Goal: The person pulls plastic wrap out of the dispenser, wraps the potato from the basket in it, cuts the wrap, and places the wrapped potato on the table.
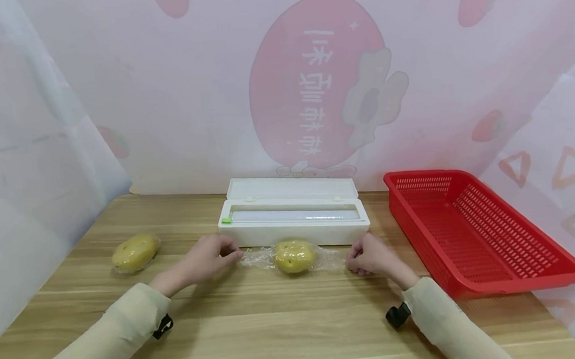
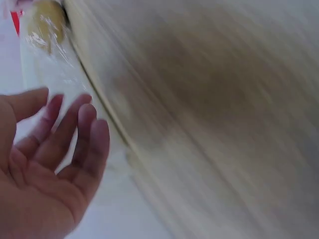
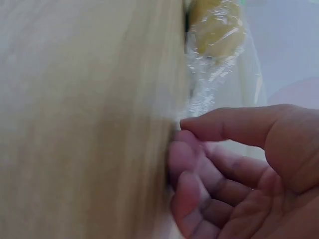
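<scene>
A yellow potato (image 1: 294, 256) in clear plastic wrap lies on the table, the film (image 1: 257, 258) spreading out to both sides of it. My left hand (image 1: 213, 257) is at the left end of the film; in the left wrist view its fingers (image 2: 89, 144) are loosely bent, with a gap between thumb and fingertips. On the other side, my right hand (image 1: 372, 255) pinches the right end of the film between thumb and forefinger, its other fingers curled. Right behind the potato stands a white cling film box (image 1: 290, 236), lid raised, a roll inside.
Another wrapped potato (image 1: 135, 253) lies at the left of the wooden table (image 1: 256, 333). A red plastic basket (image 1: 420, 243) stands at the right, beyond my right hand. A printed pink and white curtain (image 1: 190, 98) hangs behind the table.
</scene>
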Available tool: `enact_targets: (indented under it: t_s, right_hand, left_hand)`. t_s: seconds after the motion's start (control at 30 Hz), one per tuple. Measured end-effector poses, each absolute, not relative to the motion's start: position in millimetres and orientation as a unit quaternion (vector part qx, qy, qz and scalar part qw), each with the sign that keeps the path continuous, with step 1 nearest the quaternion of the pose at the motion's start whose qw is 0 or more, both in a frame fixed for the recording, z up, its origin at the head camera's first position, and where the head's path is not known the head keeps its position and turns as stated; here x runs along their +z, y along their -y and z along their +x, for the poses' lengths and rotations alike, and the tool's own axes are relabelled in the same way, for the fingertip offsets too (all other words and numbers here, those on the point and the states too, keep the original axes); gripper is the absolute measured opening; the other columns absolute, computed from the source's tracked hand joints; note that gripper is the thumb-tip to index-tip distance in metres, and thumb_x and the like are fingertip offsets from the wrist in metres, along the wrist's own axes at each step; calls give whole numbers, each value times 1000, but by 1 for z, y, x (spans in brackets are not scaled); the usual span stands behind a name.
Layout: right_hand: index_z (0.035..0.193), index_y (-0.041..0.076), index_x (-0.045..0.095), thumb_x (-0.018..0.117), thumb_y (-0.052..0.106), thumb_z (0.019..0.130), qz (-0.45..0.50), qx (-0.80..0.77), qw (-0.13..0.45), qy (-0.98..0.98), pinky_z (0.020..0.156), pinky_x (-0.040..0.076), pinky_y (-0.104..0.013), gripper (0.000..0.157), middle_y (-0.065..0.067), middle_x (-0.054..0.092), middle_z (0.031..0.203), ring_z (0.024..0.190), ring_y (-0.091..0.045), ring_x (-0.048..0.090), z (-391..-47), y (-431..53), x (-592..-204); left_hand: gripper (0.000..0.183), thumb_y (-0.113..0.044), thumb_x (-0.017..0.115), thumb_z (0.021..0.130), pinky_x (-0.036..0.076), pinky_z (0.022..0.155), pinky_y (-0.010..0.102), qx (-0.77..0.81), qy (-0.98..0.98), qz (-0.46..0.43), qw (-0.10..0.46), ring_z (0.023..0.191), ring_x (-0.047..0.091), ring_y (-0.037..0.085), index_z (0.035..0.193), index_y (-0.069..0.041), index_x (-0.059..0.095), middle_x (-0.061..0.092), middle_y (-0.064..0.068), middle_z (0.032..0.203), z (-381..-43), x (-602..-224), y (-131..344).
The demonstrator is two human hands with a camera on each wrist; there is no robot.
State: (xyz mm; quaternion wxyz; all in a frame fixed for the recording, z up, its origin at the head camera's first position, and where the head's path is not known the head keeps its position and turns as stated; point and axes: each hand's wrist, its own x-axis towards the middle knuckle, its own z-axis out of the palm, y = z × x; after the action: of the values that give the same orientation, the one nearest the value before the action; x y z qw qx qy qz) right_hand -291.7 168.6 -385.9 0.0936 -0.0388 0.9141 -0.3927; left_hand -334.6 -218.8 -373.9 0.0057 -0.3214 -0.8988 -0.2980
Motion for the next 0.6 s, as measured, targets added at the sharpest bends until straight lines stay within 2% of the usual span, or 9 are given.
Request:
enact_targets:
  t_s: [0.17, 0.3, 0.43, 0.6]
  right_hand:
    - [86, 6, 71, 76, 21, 87, -39, -388, 126, -912, 48, 45, -29, 16, -9, 63, 67, 54, -17, 56, -288, -174, -371]
    - [92, 5, 72, 72, 23, 91, -60, -386, 80, -917, 51, 45, -30, 18, -11, 63, 70, 58, -21, 55, -286, -172, -357]
    - [92, 1, 72, 69, 19, 93, -108, -417, 32, -902, 56, 51, -33, 18, -14, 64, 73, 63, -25, 59, -288, -160, -350]
    - [91, 4, 75, 69, 18, 93, -136, -418, -20, -898, 62, 50, -32, 16, -3, 65, 75, 69, -18, 57, -288, -138, -349]
  left_hand:
    - [10, -19, 70, 92, 49, 62, 29, -278, 909, -307, 45, 68, 56, 7, 83, -16, 68, 63, -9, 77, -316, -357, 194]
    - [9, -21, 75, 88, 51, 67, 32, -280, 903, -317, 77, 77, 61, 14, 89, -13, 70, 67, -4, 84, -306, -348, 169]
    - [24, -23, 78, 85, 53, 73, 37, -277, 899, -323, 100, 85, 65, 23, 99, -5, 71, 70, 6, 95, -302, -347, 145]
    - [33, -24, 81, 83, 52, 74, 39, -267, 895, -332, 136, 84, 64, 24, 102, 0, 70, 70, 11, 97, -298, -355, 121]
